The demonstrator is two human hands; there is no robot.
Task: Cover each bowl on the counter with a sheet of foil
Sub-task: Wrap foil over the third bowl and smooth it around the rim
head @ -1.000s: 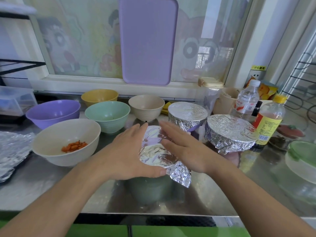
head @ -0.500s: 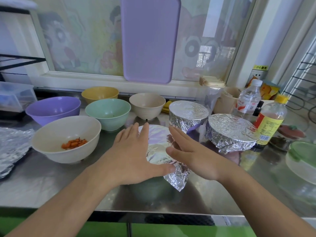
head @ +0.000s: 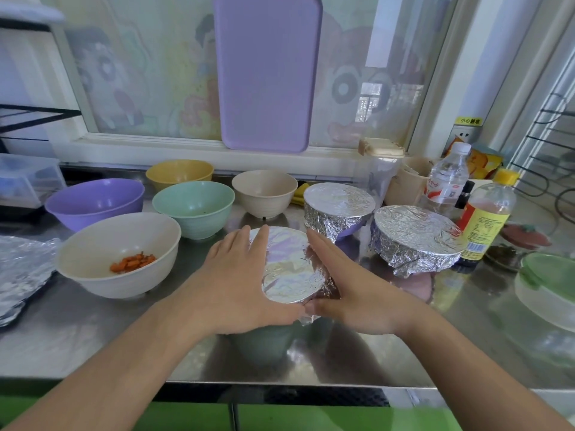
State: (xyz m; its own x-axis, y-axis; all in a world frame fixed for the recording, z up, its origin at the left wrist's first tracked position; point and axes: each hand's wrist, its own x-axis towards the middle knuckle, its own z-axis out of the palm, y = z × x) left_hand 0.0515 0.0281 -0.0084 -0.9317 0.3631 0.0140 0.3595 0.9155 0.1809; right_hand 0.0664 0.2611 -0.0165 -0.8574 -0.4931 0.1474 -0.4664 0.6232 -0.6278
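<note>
Room: I stand at a window with cartoon film on the glass; a purple board (head: 267, 73) leans against it, kept upright off the work area
Desk: the steel desk (head: 77, 331) carries everything, and its shine mirrors the bowls
Spare foil: loose foil (head: 21, 269) lies at the far left edge, near enough to draw the next sheet from
Open bowls: five wait uncovered on my left, grouped apart from the finished ones, I judge so I can tell done from not done: a cream bowl with carrot bits (head: 119, 253), a purple bowl (head: 93, 202), a green bowl (head: 193, 208), a yellow bowl (head: 179, 174) and a small beige bowl (head: 264, 192)
Covered bowls: two wrapped bowls, one at the back (head: 337, 206) and one to the right (head: 413, 237), stand to my right beside the bottles (head: 485, 219)
Bowl in hand: the foil sheet (head: 289, 265) sits drawn flat over a green bowl (head: 264, 340) right in front of me, between my hands
Left hand (head: 236, 284): fingers straight, palm pressing the foil down over the left rim, thumb along the near edge
Right hand (head: 351, 287): fingers straight, flattening the foil against the right side, thumb meeting the left thumb at the front where a crumpled corner hangs
Why: pressing from both sides folds the skirt snug round the rim
</note>
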